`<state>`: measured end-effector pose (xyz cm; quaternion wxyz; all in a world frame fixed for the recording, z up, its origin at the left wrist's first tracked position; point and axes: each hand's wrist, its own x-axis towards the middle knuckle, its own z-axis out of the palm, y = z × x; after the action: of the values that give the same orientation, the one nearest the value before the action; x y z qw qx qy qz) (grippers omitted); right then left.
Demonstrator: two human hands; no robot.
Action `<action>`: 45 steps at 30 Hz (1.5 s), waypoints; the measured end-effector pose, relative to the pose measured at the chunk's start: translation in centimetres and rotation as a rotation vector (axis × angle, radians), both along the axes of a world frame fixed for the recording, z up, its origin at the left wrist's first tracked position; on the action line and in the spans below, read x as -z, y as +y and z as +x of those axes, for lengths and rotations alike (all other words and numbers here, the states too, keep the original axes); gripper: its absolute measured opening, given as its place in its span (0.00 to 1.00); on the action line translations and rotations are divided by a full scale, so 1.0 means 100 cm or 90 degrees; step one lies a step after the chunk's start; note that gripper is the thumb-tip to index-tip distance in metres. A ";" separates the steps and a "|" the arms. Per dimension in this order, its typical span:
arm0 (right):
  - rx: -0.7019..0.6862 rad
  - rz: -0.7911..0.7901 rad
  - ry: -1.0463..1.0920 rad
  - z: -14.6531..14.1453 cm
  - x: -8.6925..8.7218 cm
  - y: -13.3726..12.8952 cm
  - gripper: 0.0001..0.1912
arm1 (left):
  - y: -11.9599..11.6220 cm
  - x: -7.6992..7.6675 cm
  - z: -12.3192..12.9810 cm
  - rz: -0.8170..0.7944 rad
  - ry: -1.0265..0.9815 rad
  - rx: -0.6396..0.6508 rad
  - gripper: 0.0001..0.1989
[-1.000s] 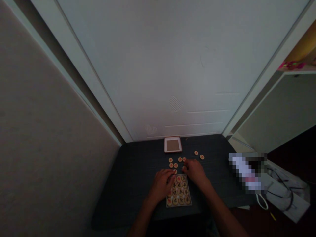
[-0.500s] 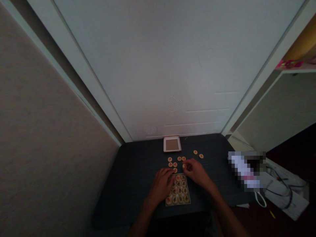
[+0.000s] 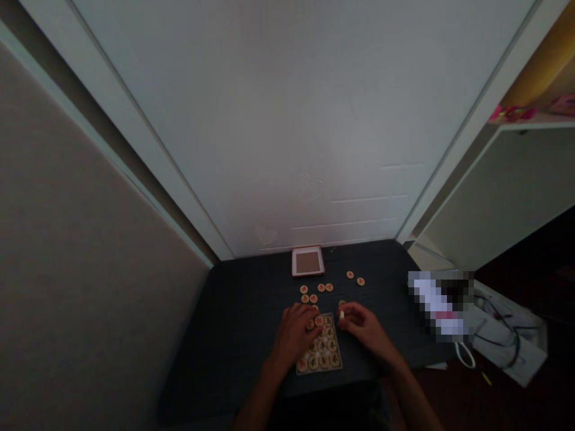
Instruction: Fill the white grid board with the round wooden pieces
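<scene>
A clear tray on the dark table holds rows of round wooden pieces marked with black or red characters. My left hand lies over the tray's left and upper left part, its fingers bent; what its fingertips hold, if anything, is hidden. To the right of the tray's top corner, my right hand pinches a round piece, turned on edge. Another piece lies just behind those fingers. Several loose red-marked pieces lie beyond the tray.
A shallow box lid stands at the table's back edge against the white panel. Two loose pieces lie at the back right. A bin with cables is beyond the table's right side.
My right hand has drawn back slightly towards me and now has a piece on edge between its fingers. My left hand remains at the tray. The whole view has shifted a little.
</scene>
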<state>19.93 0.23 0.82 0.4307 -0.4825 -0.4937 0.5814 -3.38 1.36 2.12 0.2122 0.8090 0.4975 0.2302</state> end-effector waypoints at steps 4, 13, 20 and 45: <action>0.012 -0.020 0.024 -0.001 0.008 -0.001 0.20 | -0.002 -0.002 -0.002 0.004 -0.003 -0.007 0.15; 0.019 -0.040 0.050 -0.006 0.017 0.000 0.21 | -0.009 -0.014 -0.022 -0.015 -0.010 -0.005 0.15; 0.014 -0.048 0.086 -0.010 0.016 -0.006 0.20 | -0.007 -0.009 -0.022 -0.026 -0.019 -0.003 0.12; 0.073 -0.058 0.093 -0.014 0.014 -0.015 0.19 | -0.006 -0.009 -0.009 0.007 -0.037 -0.006 0.16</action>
<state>18.51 -1.29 -0.62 0.4758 -0.4853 -0.4059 0.6110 -4.25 0.79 3.04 0.2214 0.8005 0.4939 0.2574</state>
